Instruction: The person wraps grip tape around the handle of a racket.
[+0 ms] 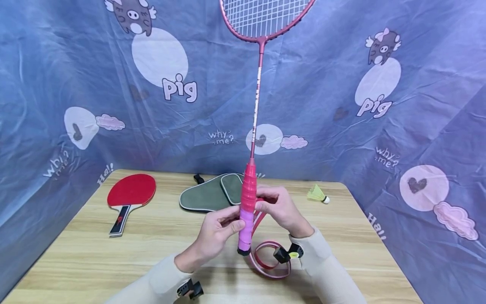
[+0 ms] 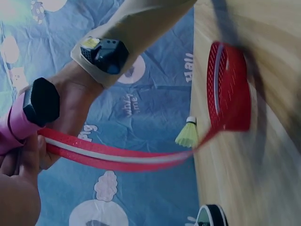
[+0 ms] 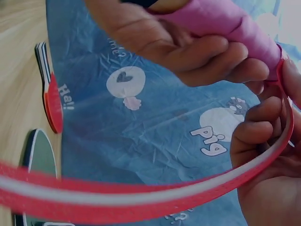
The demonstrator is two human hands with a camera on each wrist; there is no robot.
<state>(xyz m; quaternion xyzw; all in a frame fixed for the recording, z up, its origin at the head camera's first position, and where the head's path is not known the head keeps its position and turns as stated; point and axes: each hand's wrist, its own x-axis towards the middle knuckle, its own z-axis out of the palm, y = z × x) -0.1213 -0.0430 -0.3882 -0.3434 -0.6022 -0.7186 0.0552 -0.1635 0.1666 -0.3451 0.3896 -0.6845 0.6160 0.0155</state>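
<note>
A badminton racket (image 1: 257,97) stands nearly upright in front of me, its head cut off by the top of the head view. My left hand (image 1: 212,234) grips the lower handle, where pink-purple wrap (image 1: 246,226) shows above the black butt cap (image 2: 41,101). Red grip tape (image 1: 249,185) winds around the upper handle. At the winding's lower end, my right hand (image 1: 280,209) pinches the tape against the handle. From there the loose tape (image 2: 117,157) hangs and curls down to the table. The right wrist view shows its pale centre strip; some right fingers are hidden behind the handle.
A red table tennis bat (image 1: 132,190) lies on the left of the wooden table (image 1: 83,261). Behind my hands rests a green bat case (image 1: 205,194). A yellow shuttlecock (image 1: 317,194) lies at the back right. Patterned blue cloth (image 1: 322,84) surrounds the table.
</note>
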